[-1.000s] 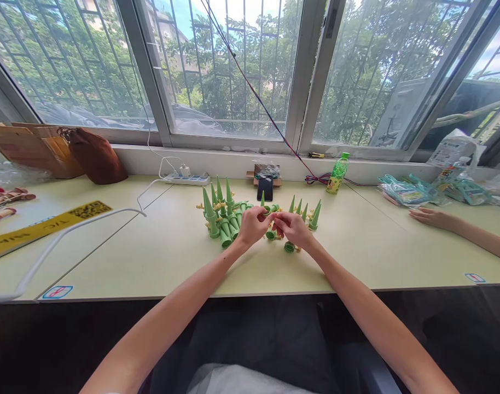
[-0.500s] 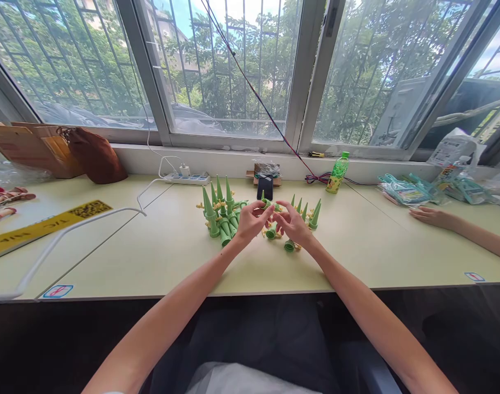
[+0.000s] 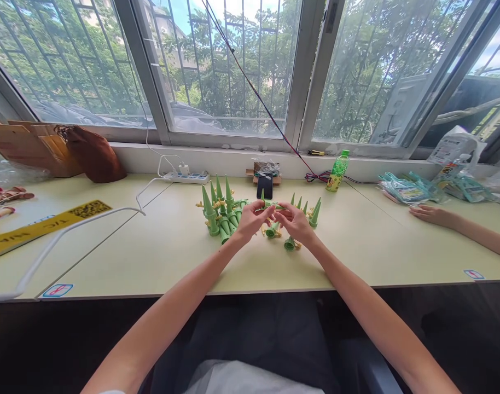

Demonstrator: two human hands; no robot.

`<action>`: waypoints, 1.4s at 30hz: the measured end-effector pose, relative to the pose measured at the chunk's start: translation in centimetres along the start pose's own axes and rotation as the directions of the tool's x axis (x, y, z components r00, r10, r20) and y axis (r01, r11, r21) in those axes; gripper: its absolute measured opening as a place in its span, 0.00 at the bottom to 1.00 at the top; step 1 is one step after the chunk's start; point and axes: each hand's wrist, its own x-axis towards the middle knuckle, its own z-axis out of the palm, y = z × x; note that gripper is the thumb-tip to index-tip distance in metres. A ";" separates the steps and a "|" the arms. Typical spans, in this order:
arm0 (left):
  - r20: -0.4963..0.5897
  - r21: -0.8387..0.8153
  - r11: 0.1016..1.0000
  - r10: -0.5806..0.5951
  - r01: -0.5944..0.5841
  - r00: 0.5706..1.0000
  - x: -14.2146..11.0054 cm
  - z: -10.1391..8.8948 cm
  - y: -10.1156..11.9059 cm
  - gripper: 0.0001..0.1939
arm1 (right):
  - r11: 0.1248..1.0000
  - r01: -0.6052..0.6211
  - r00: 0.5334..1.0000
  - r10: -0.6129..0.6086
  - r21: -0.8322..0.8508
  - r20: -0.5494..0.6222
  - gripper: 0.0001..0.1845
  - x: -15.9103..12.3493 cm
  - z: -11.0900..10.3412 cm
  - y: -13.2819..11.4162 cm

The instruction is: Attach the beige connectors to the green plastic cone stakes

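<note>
Over the middle of the table, my left hand (image 3: 251,220) and my right hand (image 3: 297,223) meet, their fingers closed around a small green plastic piece (image 3: 275,206). Fingers cover most of it, so its full shape is hidden. Left of my hands stands a cluster of green cones (image 3: 209,214) with yellow pegs, and more green cones (image 3: 224,227) lie in front of them. Beside my right hand several green cones (image 3: 315,213) stand upright. Below my fingers lie a green cone (image 3: 271,232) and another open-ended green cone (image 3: 290,244), each with yellow parts.
Behind my hands are a dark phone (image 3: 265,187), a power strip (image 3: 188,178) and a green bottle (image 3: 337,172). A white cable (image 3: 81,221) and yellow strip (image 3: 48,229) lie left. Another person's hand (image 3: 432,215) rests at right near teal packets (image 3: 406,189).
The green piece between my fingers has tilted, so the round opening seen before now looks flatter. Both hands stay in nearly the same place.
</note>
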 end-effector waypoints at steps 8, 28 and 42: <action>-0.028 -0.022 0.998 -0.064 0.064 0.998 0.1 -0.2 -0.4 0.26 | 0.997 -0.010 0.999 0.007 -0.075 -0.036 0.28 -0.3 0.1 -0.2; -0.137 -0.094 0.995 -0.034 0.022 0.990 0.2 -0.2 -0.3 0.30 | 0.963 0.149 0.980 -0.174 -0.226 -0.093 0.30 -0.4 0.2 -1.6; -0.008 -0.134 0.966 -0.224 0.221 0.975 0.1 -0.2 0.0 0.20 | 0.951 0.182 0.963 -0.224 -0.250 -0.147 0.13 -0.4 0.3 -1.7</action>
